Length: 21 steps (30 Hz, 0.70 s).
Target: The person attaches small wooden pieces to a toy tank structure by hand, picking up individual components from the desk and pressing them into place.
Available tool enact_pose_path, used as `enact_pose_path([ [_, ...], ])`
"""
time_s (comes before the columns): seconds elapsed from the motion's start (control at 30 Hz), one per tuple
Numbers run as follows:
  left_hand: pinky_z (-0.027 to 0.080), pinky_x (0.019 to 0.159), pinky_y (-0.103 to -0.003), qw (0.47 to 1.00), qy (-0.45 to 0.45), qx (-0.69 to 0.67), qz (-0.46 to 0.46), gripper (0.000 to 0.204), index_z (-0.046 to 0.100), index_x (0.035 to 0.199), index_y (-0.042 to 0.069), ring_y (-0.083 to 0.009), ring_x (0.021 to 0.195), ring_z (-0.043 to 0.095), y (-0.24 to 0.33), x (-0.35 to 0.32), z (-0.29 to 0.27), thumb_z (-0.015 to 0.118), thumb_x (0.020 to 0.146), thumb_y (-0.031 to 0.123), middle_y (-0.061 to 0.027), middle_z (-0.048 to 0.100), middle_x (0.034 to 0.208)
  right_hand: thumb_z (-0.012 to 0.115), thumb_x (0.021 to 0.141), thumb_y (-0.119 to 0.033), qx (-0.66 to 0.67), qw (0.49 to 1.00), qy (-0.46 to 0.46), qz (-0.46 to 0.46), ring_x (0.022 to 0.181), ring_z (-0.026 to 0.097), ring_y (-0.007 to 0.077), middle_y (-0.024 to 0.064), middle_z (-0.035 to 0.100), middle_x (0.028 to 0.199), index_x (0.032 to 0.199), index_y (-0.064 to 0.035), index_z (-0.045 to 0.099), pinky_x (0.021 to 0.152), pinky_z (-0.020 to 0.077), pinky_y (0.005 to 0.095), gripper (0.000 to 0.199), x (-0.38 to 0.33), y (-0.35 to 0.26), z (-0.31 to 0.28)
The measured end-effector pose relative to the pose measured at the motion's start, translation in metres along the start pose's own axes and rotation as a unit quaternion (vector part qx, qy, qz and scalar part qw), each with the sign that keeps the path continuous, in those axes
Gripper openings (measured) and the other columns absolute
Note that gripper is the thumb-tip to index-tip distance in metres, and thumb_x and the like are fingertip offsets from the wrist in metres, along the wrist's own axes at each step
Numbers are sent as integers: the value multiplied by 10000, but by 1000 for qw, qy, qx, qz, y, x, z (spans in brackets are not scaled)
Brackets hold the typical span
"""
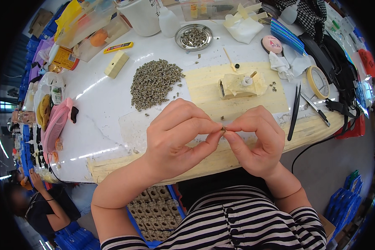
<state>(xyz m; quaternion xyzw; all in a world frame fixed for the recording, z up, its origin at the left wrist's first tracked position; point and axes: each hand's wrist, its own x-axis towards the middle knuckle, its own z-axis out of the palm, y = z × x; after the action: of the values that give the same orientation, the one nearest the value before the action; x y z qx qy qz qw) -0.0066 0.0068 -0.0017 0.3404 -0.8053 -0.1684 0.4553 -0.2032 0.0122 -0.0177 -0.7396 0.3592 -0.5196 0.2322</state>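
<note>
Between their fingertips, my left hand (177, 139) and my right hand (257, 139) pinch one small metal part (223, 128). Most of it is covered by the fingers, so its exact shape does not show. Both hands are above the near part of the table. A heap of similar small grey-brown metal parts (154, 83) lies beyond my left hand. Past my right hand stands a tape-wrapped block (241, 86) with a small white nozzle-like piece and a stick on top. A few loose parts (273, 86) lie to the right of the block.
A round metal dish (194, 36) with more parts stands at the back. Black tweezers (294, 112), a craft knife (316, 109) and a tape roll (318, 82) lie at right. A cream block (116, 64) is at left. A person (46, 204) sits at lower left.
</note>
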Motion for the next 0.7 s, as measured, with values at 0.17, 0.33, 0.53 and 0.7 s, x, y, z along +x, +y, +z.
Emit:
enact_pose_path([
  [0.17, 454, 597, -296, 1000, 8, 3, -2, 240, 715, 837, 45, -191, 691, 611, 1, 1, 2, 800, 641, -63, -46, 659, 789, 810, 706, 10, 4, 1000, 6, -1, 703, 620, 219, 53, 671, 775, 840, -44, 710, 624, 468, 314, 175, -1, 0, 1],
  [0.33, 459, 615, -293, 1000, -4, 3, -4, 246, 735, 863, 38, -186, 706, 620, 0, 0, 1, 801, 654, -74, -52, 673, 817, 809, 701, 11, 5, 1000, 6, 0, 702, 622, 219, 54, 672, 776, 839, -45, 709, 625, 467, 315, 179, 0, 0, 1],
  [0.53, 464, 622, -294, 1000, -4, 17, -6, 238, 731, 858, 41, -183, 706, 625, 1, 1, 0, 800, 658, -68, -51, 670, 806, 808, 701, 13, -3, 1000, -2, -5, 704, 623, 219, 55, 677, 779, 838, -45, 709, 625, 467, 313, 178, 0, 0, 0],
  [0.7, 465, 627, -290, 1000, 0, 18, -26, 221, 723, 852, 41, -181, 703, 628, 2, 1, 1, 801, 672, -60, -53, 668, 795, 812, 697, 13, 8, 1000, 21, -8, 709, 619, 216, 47, 670, 804, 900, -49, 739, 617, 470, 309, 225, -2, 0, 1],
])
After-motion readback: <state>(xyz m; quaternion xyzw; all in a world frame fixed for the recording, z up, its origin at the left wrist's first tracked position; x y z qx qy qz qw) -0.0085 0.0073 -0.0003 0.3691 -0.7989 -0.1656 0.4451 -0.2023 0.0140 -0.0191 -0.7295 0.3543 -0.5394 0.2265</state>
